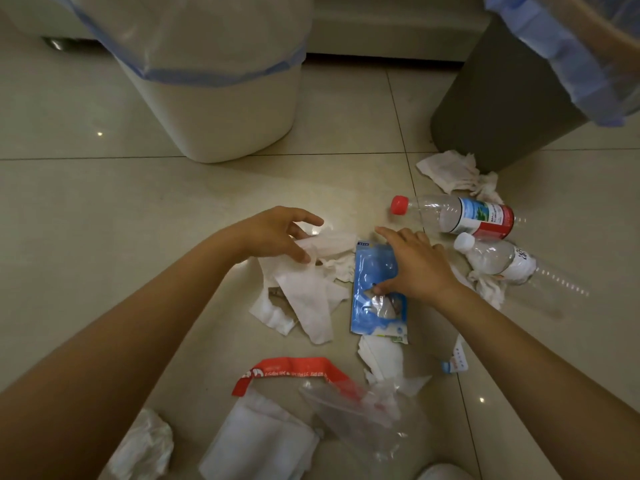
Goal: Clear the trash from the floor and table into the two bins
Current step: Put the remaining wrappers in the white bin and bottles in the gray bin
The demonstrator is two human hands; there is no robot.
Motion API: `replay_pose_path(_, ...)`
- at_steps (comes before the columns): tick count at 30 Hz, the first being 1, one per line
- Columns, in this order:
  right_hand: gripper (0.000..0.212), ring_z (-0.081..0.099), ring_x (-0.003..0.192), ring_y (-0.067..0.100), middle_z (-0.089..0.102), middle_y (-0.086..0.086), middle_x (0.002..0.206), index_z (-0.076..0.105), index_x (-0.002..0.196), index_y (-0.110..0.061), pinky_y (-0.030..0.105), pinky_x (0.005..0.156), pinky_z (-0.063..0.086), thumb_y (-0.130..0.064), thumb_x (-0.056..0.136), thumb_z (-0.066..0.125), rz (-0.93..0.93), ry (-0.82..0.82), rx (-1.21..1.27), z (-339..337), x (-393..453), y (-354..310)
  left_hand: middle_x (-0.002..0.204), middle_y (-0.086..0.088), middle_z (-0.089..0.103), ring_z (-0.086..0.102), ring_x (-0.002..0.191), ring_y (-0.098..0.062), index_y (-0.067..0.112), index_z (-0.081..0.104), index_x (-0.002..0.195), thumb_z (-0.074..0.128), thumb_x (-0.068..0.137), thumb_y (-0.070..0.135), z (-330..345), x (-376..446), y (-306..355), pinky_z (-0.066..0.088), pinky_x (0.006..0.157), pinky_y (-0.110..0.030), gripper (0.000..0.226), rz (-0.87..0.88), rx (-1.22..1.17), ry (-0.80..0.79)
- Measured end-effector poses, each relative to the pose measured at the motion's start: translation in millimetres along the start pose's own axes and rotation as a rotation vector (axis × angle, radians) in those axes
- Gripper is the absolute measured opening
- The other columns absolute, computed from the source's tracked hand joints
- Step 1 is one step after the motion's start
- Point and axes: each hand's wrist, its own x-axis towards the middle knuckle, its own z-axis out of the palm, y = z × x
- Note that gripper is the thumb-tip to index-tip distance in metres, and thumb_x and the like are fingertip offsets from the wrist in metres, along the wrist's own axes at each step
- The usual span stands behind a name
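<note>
Trash lies scattered on the tiled floor. My left hand (277,233) pinches a white tissue (308,289) at its upper end, and the tissue trails down onto the floor. My right hand (412,261) rests on a blue plastic packet (375,317), thumb pressed on its middle and fingers spread over its top. Two plastic bottles lie to the right: a red-capped one (453,216) and a white-capped one (498,261). The white bin (221,119) stands at the back left, the dark bin (498,98) at the back right; both have clear liners.
More crumpled tissues lie by the dark bin (457,171), below the packet (384,358) and at the bottom left (145,445). A clear plastic bag with a red strip (294,372) and a folded white wipe (256,441) lie near me.
</note>
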Motion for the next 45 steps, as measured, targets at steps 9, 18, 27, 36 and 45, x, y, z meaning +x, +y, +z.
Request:
replay_pose_path(9, 0.085, 0.053, 0.099, 0.016, 0.048, -0.006, 0.112, 0.043, 0.124, -0.03, 0.034, 0.076, 0.046, -0.05, 0.053, 0.085, 0.008, -0.093, 0.168, -2, -6, 1, 0.109, 0.007, 0.065, 0.058, 0.094, -0.004, 0.045, 0.065, 0.097, 0.079, 0.071, 0.014, 5, 5, -2, 0.05, 0.09, -0.035, 0.042, 0.126, 0.297, 0.111)
replay_pose_path(18, 0.054, 0.061, 0.086, 0.014, 0.063, -0.001, 0.098, 0.055, 0.102, -0.031, 0.034, 0.073, 0.055, -0.019, 0.061, 0.088, -0.029, 0.057, 0.593, -33, -21, 2, 0.088, 0.016, 0.069, 0.06, 0.085, 0.008, 0.034, 0.072, 0.097, 0.079, 0.073, 0.013, -21, -53, 1, 0.046, 0.076, -0.017, 0.033, 0.148, -0.079, 0.292)
replay_pose_path(27, 0.056, 0.06, 0.091, 0.01, 0.06, -0.007, 0.102, 0.057, 0.108, -0.029, 0.03, 0.072, 0.056, -0.025, 0.06, 0.088, -0.067, 0.256, 0.795, -105, -28, -42, 0.094, 0.006, 0.072, 0.068, 0.09, -0.013, 0.036, 0.072, 0.1, 0.081, 0.069, 0.013, -62, -114, 27, 0.055, 0.078, -0.029, 0.039, 0.192, -0.383, 0.548)
replay_pose_path(36, 0.053, 0.061, 0.088, 0.01, 0.06, -0.012, 0.097, 0.055, 0.11, -0.028, 0.029, 0.067, 0.057, -0.025, 0.066, 0.084, -0.214, 0.376, 0.798, -181, -40, -101, 0.092, 0.007, 0.073, 0.068, 0.087, -0.007, 0.033, 0.071, 0.102, 0.079, 0.071, 0.011, -112, -171, 75, 0.056, 0.076, -0.024, 0.038, 0.323, -0.368, 0.692)
replay_pose_path(45, 0.042, 0.066, 0.09, 0.019, 0.066, -0.002, 0.098, 0.06, 0.101, -0.025, 0.044, 0.073, 0.058, -0.019, 0.067, 0.085, -0.388, 0.617, 0.994, -261, -2, -166, 0.092, 0.002, 0.073, 0.07, 0.085, -0.012, 0.027, 0.069, 0.097, 0.079, 0.072, 0.006, -197, -169, 117, 0.057, 0.071, -0.026, 0.035, 0.45, -0.581, 0.928)
